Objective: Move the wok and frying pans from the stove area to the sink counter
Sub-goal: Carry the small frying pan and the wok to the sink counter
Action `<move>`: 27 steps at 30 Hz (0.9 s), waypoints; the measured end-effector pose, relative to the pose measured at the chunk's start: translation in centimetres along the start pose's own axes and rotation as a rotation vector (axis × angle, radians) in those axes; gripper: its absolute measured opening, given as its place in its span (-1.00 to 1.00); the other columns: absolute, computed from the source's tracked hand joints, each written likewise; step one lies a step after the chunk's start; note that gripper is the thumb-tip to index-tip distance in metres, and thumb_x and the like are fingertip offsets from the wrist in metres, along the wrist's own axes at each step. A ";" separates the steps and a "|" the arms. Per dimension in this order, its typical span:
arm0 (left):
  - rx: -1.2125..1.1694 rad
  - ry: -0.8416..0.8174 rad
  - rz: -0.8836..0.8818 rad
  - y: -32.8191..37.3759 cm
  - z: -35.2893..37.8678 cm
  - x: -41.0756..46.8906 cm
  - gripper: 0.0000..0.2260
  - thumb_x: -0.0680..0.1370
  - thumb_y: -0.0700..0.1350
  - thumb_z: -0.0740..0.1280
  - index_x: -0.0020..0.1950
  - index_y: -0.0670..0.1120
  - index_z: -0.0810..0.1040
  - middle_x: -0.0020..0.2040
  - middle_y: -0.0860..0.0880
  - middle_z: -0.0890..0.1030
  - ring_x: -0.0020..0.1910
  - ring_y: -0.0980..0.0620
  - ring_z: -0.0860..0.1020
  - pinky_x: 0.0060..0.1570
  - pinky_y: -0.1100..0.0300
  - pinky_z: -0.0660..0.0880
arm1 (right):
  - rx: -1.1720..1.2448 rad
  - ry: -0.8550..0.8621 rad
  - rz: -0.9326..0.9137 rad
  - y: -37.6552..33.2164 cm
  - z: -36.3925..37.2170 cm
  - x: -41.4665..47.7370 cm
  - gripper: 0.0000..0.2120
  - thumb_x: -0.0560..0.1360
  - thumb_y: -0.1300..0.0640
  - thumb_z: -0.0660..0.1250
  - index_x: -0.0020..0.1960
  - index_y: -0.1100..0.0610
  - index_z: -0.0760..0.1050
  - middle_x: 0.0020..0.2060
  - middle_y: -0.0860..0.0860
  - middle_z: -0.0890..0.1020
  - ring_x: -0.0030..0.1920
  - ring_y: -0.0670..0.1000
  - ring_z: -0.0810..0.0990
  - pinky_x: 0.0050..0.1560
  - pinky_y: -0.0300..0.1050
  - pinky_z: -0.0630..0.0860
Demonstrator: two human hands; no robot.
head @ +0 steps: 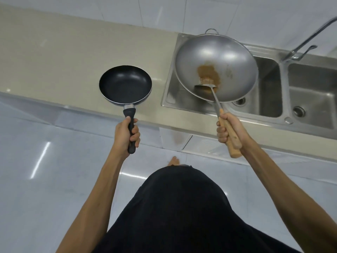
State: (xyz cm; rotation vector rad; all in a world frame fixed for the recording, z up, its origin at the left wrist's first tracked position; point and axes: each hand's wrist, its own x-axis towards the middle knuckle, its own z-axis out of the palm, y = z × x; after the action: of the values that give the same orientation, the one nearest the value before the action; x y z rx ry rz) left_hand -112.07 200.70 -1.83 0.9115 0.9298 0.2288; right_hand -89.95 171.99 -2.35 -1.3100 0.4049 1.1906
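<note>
Left hand (pixel 127 133): closed around the black handle of a small non-stick frying pan (pixel 125 84), thumb along the top of the grip.
Frying pan: held level over the front edge of the beige bench (pixel 73 52); whether its base touches the bench or hangs just above it is hard to judge from this angle. The pan is empty, its dark coating clean.
Right hand (pixel 230 129): clamped on the wooden handle of a steel wok (pixel 216 67), fingers wrapped underneath.
Wok: tilted toward the camera, over the left end of the stainless double sink (pixel 310 123), covering most of the left basin. A patch of brown residue (pixel 208 73) sits near its centre. A small loop handle stands at its far rim.
Spatula (pixel 206 86): a metal blade lies inside the wok at the near rim, its shaft running back toward the right hand beside the wooden handle.
Sink: set into the right part of the bench; the right basin is open to view with its drain showing, and part of the left drain shows under the wok's rim.
Faucet (pixel 300 42): rises at the back of the sink, right of the wok, its spout reaching off the upper right corner.
Around: white tiled wall behind the bench, glossy pale floor (pixel 45 170) below, the person's dark clothing (pixel 182 216) filling the lower middle.
</note>
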 end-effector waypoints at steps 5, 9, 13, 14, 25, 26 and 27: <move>0.053 -0.073 -0.032 5.4 -0.8 6.3 -0.75 0.68 -0.01 0.08 -0.01 -0.12 0.46 -0.49 0.06 0.33 -0.65 0.14 0.22 -0.69 0.32 0.27 | 0.051 0.029 -0.007 -2.0 3.8 2.4 -0.71 0.56 -0.05 0.19 -0.27 0.06 0.31 -0.57 -0.07 0.40 -0.64 -0.11 0.33 -0.62 -0.33 0.30; 0.084 -0.131 -0.074 8.2 -1.2 10.8 -0.75 0.68 0.00 0.09 -0.02 -0.12 0.45 -0.49 0.07 0.34 -0.65 0.14 0.23 -0.70 0.31 0.27 | 0.084 0.071 -0.016 -2.9 6.3 3.8 -0.69 0.56 -0.05 0.20 -0.29 0.06 0.31 -0.58 -0.07 0.40 -0.65 -0.11 0.33 -0.63 -0.32 0.30; 0.169 -0.185 -0.114 10.8 -1.4 16.0 -0.75 0.67 0.00 0.09 -0.03 -0.12 0.43 -0.50 0.07 0.34 -0.65 0.14 0.24 -0.70 0.30 0.28 | 0.109 0.111 -0.020 -4.2 9.0 5.6 -0.67 0.58 -0.07 0.18 -0.30 0.07 0.28 -0.59 -0.07 0.38 -0.65 -0.11 0.32 -0.62 -0.34 0.27; 0.199 -0.216 -0.131 12.1 -1.7 18.4 -0.75 0.67 -0.01 0.09 -0.04 -0.12 0.44 -0.50 0.07 0.34 -0.65 0.14 0.24 -0.70 0.30 0.28 | 0.134 0.135 -0.034 -4.6 10.3 6.6 -0.67 0.58 -0.07 0.18 -0.29 0.06 0.28 -0.58 -0.07 0.37 -0.65 -0.11 0.32 -0.62 -0.33 0.26; 0.289 -0.241 -0.179 13.5 -1.3 24.9 -0.73 0.68 -0.01 0.07 -0.11 -0.11 0.41 -0.53 0.06 0.35 -0.66 0.12 0.25 -0.69 0.29 0.30 | 0.197 0.112 -0.029 -3.8 10.4 8.8 -0.68 0.56 -0.07 0.20 -0.27 0.09 0.30 -0.57 -0.05 0.38 -0.64 -0.09 0.33 -0.62 -0.29 0.31; 0.297 -0.246 -0.180 13.6 -1.2 25.4 -0.73 0.68 -0.01 0.07 -0.11 -0.11 0.41 -0.53 0.06 0.35 -0.66 0.12 0.25 -0.69 0.29 0.30 | 0.202 0.115 -0.029 -3.8 10.4 9.1 -0.68 0.56 -0.07 0.21 -0.27 0.09 0.31 -0.57 -0.05 0.39 -0.64 -0.09 0.33 -0.62 -0.28 0.32; 0.306 -0.251 -0.181 13.6 -1.2 25.8 -0.73 0.68 -0.01 0.07 -0.11 -0.11 0.41 -0.53 0.06 0.36 -0.66 0.12 0.25 -0.69 0.29 0.30 | 0.208 0.120 -0.030 -3.7 10.2 9.4 -0.69 0.55 -0.07 0.22 -0.27 0.09 0.32 -0.57 -0.04 0.39 -0.64 -0.08 0.34 -0.62 -0.27 0.33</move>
State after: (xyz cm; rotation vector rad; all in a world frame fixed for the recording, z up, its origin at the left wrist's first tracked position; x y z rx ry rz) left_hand -94.66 223.57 -7.10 1.1010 0.8189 -0.1850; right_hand -86.84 185.80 -5.02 -1.2054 0.5780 1.0192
